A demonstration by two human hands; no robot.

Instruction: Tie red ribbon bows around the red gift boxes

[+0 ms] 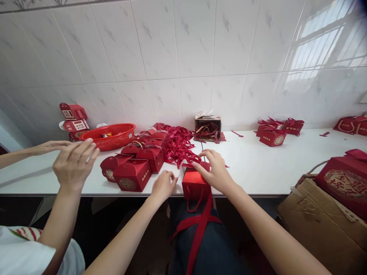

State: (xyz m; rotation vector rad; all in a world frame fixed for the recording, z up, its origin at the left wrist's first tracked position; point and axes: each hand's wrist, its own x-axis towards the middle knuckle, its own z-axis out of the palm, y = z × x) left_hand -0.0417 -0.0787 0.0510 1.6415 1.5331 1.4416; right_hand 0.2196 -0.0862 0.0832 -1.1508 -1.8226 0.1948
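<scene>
Red box (195,178), looped cord handle (194,211), trailing ribbon (200,237), left fingers (168,180) beside, right fingers (211,156) above, both grips unclear

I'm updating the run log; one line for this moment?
right hand: at red gift box | left hand: beside it | red ribbon: across jeans

I've got my right hand (215,172) over a little red box (195,188) at the table (243,173) edge, left hand (164,188) curled just beside it, can't tell if it's pinching anything. Red ribbon (200,238) trails down across the jeans (183,252). Further left: more red boxes (133,176), a red basin (114,143), a co-worker's raised hand (73,165).
</scene>
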